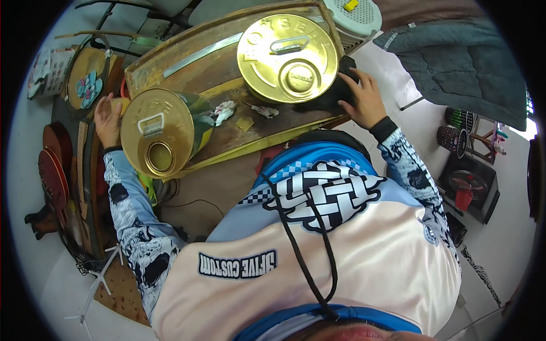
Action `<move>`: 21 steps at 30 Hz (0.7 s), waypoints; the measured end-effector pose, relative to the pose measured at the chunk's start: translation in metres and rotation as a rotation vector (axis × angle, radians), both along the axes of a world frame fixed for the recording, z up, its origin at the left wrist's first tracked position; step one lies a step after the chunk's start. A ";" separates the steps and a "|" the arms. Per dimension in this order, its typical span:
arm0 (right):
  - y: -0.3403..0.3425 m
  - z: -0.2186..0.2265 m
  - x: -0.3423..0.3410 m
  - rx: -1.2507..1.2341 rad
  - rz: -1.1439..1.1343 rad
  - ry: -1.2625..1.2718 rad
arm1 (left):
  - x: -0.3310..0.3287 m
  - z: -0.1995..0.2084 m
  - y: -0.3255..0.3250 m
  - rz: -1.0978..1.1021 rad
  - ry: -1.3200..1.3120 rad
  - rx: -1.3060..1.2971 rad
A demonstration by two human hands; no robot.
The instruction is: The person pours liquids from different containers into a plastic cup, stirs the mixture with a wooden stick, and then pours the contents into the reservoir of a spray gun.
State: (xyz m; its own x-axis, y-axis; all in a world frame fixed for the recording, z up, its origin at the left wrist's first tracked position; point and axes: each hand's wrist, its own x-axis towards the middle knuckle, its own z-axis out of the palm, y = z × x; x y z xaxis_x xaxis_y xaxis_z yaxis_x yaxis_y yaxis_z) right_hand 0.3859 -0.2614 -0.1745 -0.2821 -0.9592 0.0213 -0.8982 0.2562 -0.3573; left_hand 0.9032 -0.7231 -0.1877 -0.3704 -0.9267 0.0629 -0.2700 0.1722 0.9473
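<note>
A round gold tin can (149,131) with a wire handle and an open spout hole stands at the left of the wooden table (193,71). My left hand (108,121) is just beside its left side, fingers up and apart, with nothing clearly in them. A second gold can (287,51) stands farther right, its spout covered by a cap (300,77). My right hand (365,98) is at the table's right end, thumb and fingers spread over a black object (339,92) next to this can. The black object's kind is unclear.
Crumpled wrappers (225,111) and a yellowish scrap (244,124) lie between the cans. A flat metal strip (202,55) rests behind them. A white plastic box (355,20) adjoins the far right corner. Guitar bodies (52,179) stand at left; a fan (467,181) is at right.
</note>
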 end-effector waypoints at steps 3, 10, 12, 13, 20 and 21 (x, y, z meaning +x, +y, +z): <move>0.016 -0.011 -0.033 -0.006 0.110 0.082 | -0.013 0.039 0.058 0.155 0.010 0.009; 0.089 -0.023 -0.100 0.028 0.324 0.093 | -0.035 0.113 0.263 0.436 -0.082 -0.062; 0.103 -0.027 -0.121 -0.059 0.330 0.026 | -0.039 0.118 0.329 0.543 -0.063 -0.077; 0.106 -0.030 -0.134 -0.074 0.359 0.018 | -0.044 0.119 0.364 0.572 -0.070 -0.092; 0.098 -0.029 -0.171 0.314 0.309 0.044 | -0.093 0.115 0.617 0.910 0.021 -0.089; 0.100 -0.023 -0.164 0.278 0.361 0.034 | -0.098 0.119 0.645 0.938 -0.021 -0.095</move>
